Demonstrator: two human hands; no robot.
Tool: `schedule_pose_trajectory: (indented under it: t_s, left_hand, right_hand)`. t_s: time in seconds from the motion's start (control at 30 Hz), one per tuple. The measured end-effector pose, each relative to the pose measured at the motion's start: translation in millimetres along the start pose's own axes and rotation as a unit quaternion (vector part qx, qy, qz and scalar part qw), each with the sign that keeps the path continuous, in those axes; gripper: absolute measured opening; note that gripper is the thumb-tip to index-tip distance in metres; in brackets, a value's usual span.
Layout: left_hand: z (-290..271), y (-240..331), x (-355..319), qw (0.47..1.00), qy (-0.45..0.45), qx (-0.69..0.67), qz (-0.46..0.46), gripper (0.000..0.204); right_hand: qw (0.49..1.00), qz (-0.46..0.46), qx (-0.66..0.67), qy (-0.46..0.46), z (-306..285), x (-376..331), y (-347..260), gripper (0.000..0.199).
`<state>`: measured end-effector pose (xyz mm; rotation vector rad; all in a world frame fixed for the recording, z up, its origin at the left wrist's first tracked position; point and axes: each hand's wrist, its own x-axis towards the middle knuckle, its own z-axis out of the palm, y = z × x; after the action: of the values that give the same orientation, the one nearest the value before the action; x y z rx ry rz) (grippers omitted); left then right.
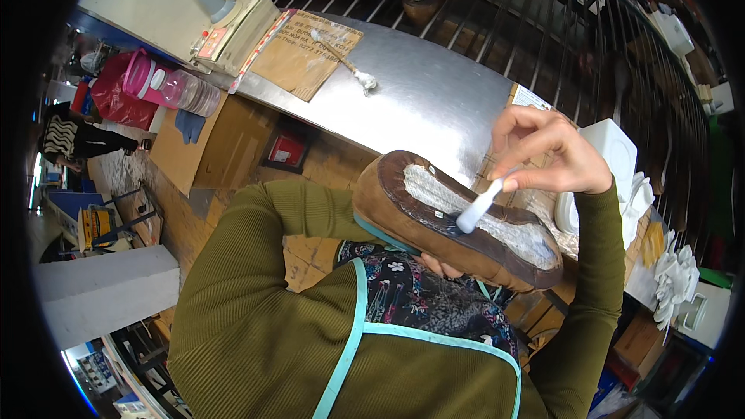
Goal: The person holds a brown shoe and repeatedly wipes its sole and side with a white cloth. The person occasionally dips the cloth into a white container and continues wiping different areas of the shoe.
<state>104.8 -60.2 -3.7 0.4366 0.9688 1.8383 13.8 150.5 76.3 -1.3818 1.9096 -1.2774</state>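
Fingers of right hand [547, 151] pinch brush [483, 203] on shoe [454, 221].

A bare metal tabletop [434, 101] is seen. A flat sheet of brown cardboard [299, 58] is laid on it, with a white-tipped brush [345, 58] resting across the sheet. A cream-coloured machine [233, 27] is set just beside the cardboard.

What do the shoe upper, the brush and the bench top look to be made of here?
Shoe upper: brown, matte and napped, likely suede or a similar leather. Brush: white, smooth handle, probably plastic; its head looks coated in white paste. Bench top: grey with a dull sheen, apparently sheet metal.
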Motion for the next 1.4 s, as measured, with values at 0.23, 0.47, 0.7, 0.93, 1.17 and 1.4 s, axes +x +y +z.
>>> schedule_pose_trajectory:
  t_s: [0.23, 0.47, 0.7, 0.93, 1.17, 1.4]
  left_hand:
    - [-10, 9, 15, 0.993, 0.092, -0.062, 0.041, 0.079]
    - [-75, 36, 61, 0.952, 0.212, -0.132, 0.177, 0.085]
    - [-118, 39, 73, 0.927, 0.185, -0.119, 0.303, 0.08]
    - [-100, 34, 65, 0.919, 0.21, -0.084, 0.322, 0.079]
    - [-92, 27, 60, 0.94, 0.138, -0.127, 0.285, 0.084]
    - [-95, 16, 63, 0.933, 0.092, -0.218, 0.271, 0.078]
  right_hand:
    - [0.977, 0.092, -0.132, 0.144, -31, -62, -22, 0.017]
    - [0.848, 0.192, -0.095, 0.485, 52, -89, -30, 0.008]
    - [0.838, 0.163, -0.254, 0.455, 116, -55, -22, 0.02]
    - [0.75, 0.129, -0.417, 0.497, 85, -32, 19, 0.017]
    - [0.702, 0.118, -0.412, 0.568, 4, -3, 24, 0.015]
    - [0.599, 0.115, -0.535, 0.585, 73, -17, 40, 0.025]
